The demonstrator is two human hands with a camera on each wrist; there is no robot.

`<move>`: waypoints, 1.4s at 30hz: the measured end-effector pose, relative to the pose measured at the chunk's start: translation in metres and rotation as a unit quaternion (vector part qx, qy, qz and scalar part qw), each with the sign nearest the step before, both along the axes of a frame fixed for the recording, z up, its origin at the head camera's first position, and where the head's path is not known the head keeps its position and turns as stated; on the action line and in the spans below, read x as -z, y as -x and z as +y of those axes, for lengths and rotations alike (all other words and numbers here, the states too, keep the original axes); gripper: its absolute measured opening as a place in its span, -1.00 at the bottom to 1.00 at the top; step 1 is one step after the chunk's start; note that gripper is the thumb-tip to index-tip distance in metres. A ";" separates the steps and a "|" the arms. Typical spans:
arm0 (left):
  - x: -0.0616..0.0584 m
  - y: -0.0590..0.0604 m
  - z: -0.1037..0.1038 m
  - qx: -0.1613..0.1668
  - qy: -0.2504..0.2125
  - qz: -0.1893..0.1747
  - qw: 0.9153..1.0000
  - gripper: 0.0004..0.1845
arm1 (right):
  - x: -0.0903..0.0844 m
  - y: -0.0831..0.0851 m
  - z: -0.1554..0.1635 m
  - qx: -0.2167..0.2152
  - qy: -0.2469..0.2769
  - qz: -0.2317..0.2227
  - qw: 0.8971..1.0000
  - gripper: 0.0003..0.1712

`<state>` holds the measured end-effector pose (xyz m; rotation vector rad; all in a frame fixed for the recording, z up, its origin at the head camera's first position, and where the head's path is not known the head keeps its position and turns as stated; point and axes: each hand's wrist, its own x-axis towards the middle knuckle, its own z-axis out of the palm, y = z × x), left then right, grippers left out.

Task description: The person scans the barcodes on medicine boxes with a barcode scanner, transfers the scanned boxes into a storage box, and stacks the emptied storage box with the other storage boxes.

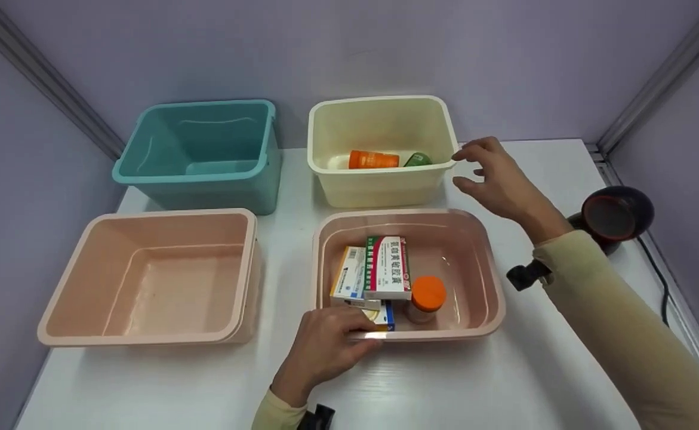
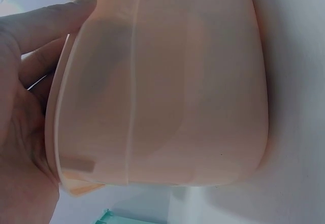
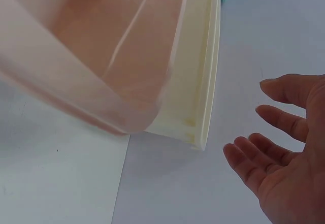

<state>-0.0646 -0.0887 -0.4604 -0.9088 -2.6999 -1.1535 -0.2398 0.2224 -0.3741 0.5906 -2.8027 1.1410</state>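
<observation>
Pink bin (image 1: 474,280) stands on the worktop (image 1: 433,388), just in front of the cream bin (image 1: 382,190), long axis running left to right. Left hand (image 1: 328,345) grips it near the near left corner: fingers over the near rim, thumb outside. From that grip the bin stretches away, mostly to the far right. Right hand (image 1: 497,178) holds nothing, fingers spread and loosely bent, just off the cream bin's near right corner (right wrist view shows a gap, so no contact). From there pink bin lies nearer and to the left. Key relation, I judge, is inside it: jar (image 1: 427,298) upright by the near wall, its axis vertical, boxes (image 1: 387,269) heaped along its left. Left hand is nearer the jar, which lies to its right, but is taken up with the rim; right hand's path would cross the far right corner. Whether left fingertips touch the lowest box, cannot tell.
</observation>
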 end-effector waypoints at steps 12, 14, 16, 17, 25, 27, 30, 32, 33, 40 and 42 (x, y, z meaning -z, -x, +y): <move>0.000 0.000 -0.001 -0.002 -0.001 -0.001 1.000 -0.88 | 0.003 -0.049 0.002 -0.082 -0.012 -0.012 0.997 -0.55; 0.000 -0.001 -0.002 -0.005 -0.001 0.000 1.000 -0.88 | 0.005 -0.058 -0.001 -0.091 -0.019 -0.024 0.995 -0.55; -0.001 -0.002 -0.003 -0.008 -0.001 0.002 1.000 -0.88 | 0.008 -0.067 -0.006 -0.099 -0.029 -0.041 0.994 -0.54; -0.001 -0.002 -0.003 -0.008 -0.001 0.001 1.000 -0.88 | 0.010 -0.071 -0.008 -0.103 -0.036 -0.051 0.993 -0.53; -0.002 -0.003 -0.005 -0.007 0.004 -0.013 1.000 -0.87 | 0.015 -0.094 -0.028 -0.137 -0.065 -0.095 0.984 -0.44; -0.002 -0.003 -0.005 -0.006 0.003 -0.015 1.000 -0.87 | 0.014 -0.097 -0.032 -0.147 -0.064 -0.098 0.982 -0.39; -0.003 -0.003 -0.004 -0.007 0.001 -0.017 1.000 -0.86 | 0.015 -0.102 -0.039 -0.166 -0.066 -0.098 0.979 -0.36; -0.003 -0.003 -0.004 -0.008 0.001 -0.018 1.000 -0.86 | 0.016 -0.104 -0.043 -0.182 -0.069 -0.088 0.977 -0.35; -0.003 -0.003 -0.004 -0.008 0.000 -0.017 1.000 -0.87 | 0.017 -0.105 -0.045 -0.190 -0.071 -0.082 0.976 -0.36; 0.000 -0.002 -0.003 -0.006 -0.001 0.006 1.000 -0.89 | 0.025 -0.111 -0.058 -0.214 -0.086 -0.071 0.971 -0.35; 0.001 -0.002 -0.003 -0.007 -0.004 0.013 1.000 -0.89 | 0.027 -0.112 -0.062 -0.214 -0.093 -0.073 0.970 -0.36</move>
